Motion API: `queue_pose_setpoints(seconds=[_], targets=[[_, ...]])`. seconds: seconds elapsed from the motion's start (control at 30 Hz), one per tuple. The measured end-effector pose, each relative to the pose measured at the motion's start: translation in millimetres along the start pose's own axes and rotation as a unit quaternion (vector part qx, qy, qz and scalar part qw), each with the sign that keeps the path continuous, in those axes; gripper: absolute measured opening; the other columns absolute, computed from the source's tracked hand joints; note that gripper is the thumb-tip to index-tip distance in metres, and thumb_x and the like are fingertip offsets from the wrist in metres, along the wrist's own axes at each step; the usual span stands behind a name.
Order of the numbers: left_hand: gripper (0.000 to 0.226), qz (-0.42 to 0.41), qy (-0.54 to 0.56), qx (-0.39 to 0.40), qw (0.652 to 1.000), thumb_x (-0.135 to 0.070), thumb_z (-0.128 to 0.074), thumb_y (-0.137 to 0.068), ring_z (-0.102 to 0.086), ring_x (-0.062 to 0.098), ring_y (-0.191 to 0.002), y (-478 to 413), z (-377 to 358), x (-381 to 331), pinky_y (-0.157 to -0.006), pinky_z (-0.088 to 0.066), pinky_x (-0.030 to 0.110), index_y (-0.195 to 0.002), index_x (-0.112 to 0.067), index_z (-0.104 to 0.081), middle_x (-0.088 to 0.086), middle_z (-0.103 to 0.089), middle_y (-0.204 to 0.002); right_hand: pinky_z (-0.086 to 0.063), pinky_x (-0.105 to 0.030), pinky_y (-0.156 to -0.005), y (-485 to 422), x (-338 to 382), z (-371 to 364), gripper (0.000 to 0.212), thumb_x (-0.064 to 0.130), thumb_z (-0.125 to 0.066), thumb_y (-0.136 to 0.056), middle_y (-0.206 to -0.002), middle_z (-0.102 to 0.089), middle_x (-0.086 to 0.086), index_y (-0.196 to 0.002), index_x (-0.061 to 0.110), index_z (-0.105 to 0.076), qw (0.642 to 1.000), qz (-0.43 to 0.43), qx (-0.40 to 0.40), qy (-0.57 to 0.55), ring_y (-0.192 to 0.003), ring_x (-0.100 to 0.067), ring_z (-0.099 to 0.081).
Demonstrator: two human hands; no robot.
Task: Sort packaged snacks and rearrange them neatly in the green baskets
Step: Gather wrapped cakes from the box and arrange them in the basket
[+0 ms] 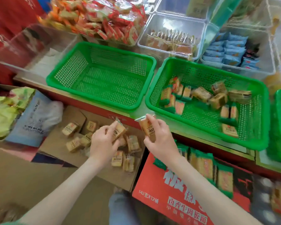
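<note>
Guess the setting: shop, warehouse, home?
Probably a small snack shop: clear bins of loose wrapped snacks, green baskets on a display counter, opened cartons of stock below.

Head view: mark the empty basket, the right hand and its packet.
Empty basket (104, 85): head view, bare mesh floor.
Right hand (160, 135): head view, back of the hand.
Packet (145, 126): head view, front face above the label.

Glossy perforated green plastic for the baskets (71, 69), clear shiny plastic for the bins (152, 30), matt brown cardboard for the box (58, 143), crinkly transparent film around the snack packets (118, 130).
</note>
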State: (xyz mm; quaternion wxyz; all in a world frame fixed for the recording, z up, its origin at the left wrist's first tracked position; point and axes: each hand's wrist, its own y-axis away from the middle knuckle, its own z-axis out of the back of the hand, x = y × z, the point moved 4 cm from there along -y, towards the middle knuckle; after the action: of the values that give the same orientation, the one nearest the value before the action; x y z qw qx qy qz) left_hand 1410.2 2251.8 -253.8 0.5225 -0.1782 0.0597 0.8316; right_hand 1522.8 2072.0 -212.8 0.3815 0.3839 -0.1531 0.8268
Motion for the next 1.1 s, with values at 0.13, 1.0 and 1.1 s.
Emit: queue_pose_setpoints(seconds=[0.13,1.0,1.1], targets=[[0.072,0.09,-0.02,0.062,0.994,-0.012,-0.081,-0.071,-0.057,0.041,-0.093,8,-10,106,-0.078,-0.051,0.049,-0.137,-0.011,-0.052,0.023,-0.059,-0.105,-0.045,-0.037,-0.092,-22,15,-105,0.073,0.027,-0.057,-0.087,-0.131,-0.043,-0.009,-0.149,0.039,-0.02,0.994,-0.013,0.103,0.033,-0.112,-0.027,-0.046],[0.058,-0.049,-0.007,0.145,0.988,-0.023,-0.061,-0.09,-0.038,0.042,-0.135,-60,-54,219,-0.111,-0.022,0.049,-0.142,-0.004,-0.043,0.026,-0.038,-0.147,-0.023,-0.044,-0.114,-139,21,-255,0.077,0.028,-0.051,-0.096,-0.159,-0.015,-0.005,-0.154,0.024,0.0,0.932,-0.044,0.213,0.291,-0.143,-0.026,-0.02],[0.059,-0.098,0.027,0.14,0.985,-0.019,-0.063,-0.09,-0.04,0.042,-0.134,-61,-41,184,-0.11,-0.022,0.045,-0.142,-0.002,-0.042,0.026,-0.039,-0.146,-0.019,-0.041,-0.115,-130,27,-234,0.078,0.026,-0.052,-0.096,-0.16,-0.014,-0.004,-0.154,0.024,0.0,0.936,-0.034,0.202,0.287,-0.144,-0.025,-0.018]])
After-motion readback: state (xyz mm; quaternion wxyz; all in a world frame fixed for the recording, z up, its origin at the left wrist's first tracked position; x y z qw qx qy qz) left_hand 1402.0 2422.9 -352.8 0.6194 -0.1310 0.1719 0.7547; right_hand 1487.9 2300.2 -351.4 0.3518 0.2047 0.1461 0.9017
